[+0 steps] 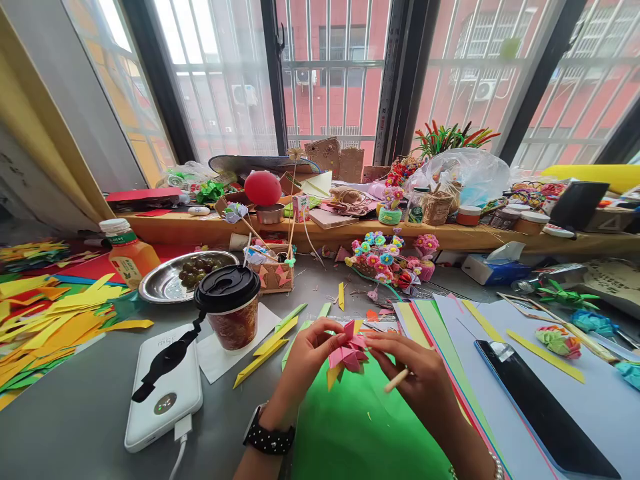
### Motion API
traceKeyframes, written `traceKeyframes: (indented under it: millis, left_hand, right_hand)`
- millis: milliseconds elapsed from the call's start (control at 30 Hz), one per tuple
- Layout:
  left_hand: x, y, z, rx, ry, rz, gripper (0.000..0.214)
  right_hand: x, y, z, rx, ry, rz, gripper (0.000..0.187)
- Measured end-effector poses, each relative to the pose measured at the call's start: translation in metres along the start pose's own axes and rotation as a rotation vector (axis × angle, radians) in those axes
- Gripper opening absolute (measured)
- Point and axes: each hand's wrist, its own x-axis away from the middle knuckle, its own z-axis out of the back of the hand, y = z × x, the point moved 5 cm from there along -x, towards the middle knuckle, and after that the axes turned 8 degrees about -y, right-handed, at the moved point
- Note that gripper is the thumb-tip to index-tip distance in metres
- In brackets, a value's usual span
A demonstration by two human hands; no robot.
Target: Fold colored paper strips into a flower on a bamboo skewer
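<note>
Between my two hands, above a green sheet (370, 433), is a folded paper flower (350, 358) in pink with yellow points. My left hand (313, 350), with a dotted watch strap at the wrist, pinches one of its upper pink petals. My right hand (415, 363) has its fingertips at the flower's right side. A thin wooden stick (397, 381) is tucked in the fingers of this same hand, its blunt end poking out below. Whether the right fingertips grip the petal or only touch it cannot be made out.
Left of my hands stand a lidded paper cup (233, 320), a white power bank (163, 387) and a metal plate (155, 287). Yellow paper strips (267, 353) lie nearby. A phone (540, 400) rests on paper sheets at right. Crocheted flowers (377, 257) stand behind.
</note>
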Motion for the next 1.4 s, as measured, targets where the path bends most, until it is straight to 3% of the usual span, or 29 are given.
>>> traceKeyframes:
  millis: [100, 200, 633, 1000, 1400]
  left_hand:
    - [0.002, 0.009, -0.002, -0.071, -0.005, -0.163, 0.013]
    - [0.005, 0.013, -0.006, -0.119, -0.011, -0.251, 0.010]
    - [0.011, 0.017, -0.013, -0.223, 0.032, -0.382, 0.006]
    - [0.013, 0.014, -0.026, -0.327, -0.046, -0.359, 0.007]
    - [0.015, 0.016, -0.025, -0.285, -0.018, -0.436, 0.004]
  right_hand:
    - [0.002, 0.006, 0.005, 0.053, 0.070, -0.131, 0.016]
    - [0.003, 0.007, 0.006, 0.061, 0.115, -0.176, 0.017]
    - [0.004, 0.011, 0.006, -0.031, 0.118, -0.269, 0.016]
    - [0.001, 0.007, 0.004, -0.077, 0.071, -0.236, 0.018]
    - [0.002, 0.010, 0.006, -0.145, 0.104, -0.280, 0.016]
